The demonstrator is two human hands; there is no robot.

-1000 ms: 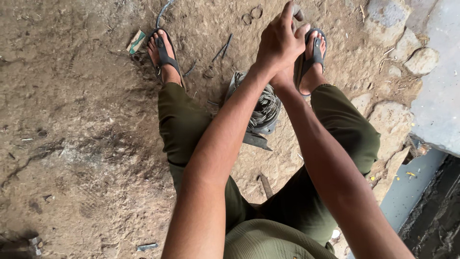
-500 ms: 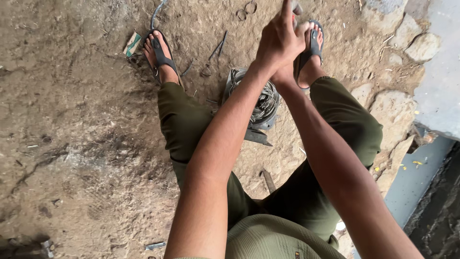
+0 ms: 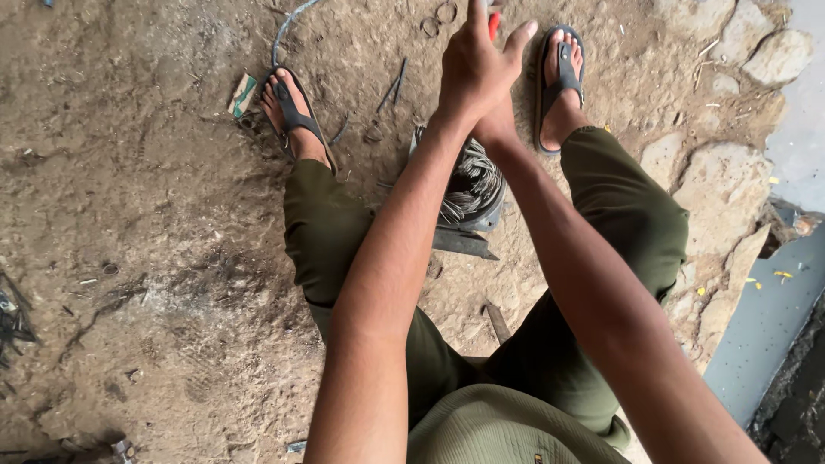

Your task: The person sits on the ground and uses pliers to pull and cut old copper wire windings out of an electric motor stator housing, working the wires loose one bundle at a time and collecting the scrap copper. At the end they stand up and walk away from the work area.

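My left hand (image 3: 475, 67) reaches forward between my feet, lying over my right hand, of which only the wrist (image 3: 498, 131) shows. A small red thing (image 3: 493, 23) pokes out between the left hand's forefinger and thumb at the frame's top edge; what it is cannot be told. Below my forearms a dark metal holder with a bundle of thin grey wires (image 3: 471, 182) sits on the dirt ground between my legs. I wear olive trousers (image 3: 320, 225) and black flip-flops (image 3: 294, 110).
Wire rings (image 3: 436, 17) and short rods (image 3: 394, 86) lie on the dirt near my feet. A small green and white packet (image 3: 243, 94) is by the left sandal. Rough stones (image 3: 720, 232) and a grey slab edge (image 3: 765, 318) run along the right.
My joined hands have moved slightly further forward, towards the top of the frame. The red thing now shows between the left hand's fingers.
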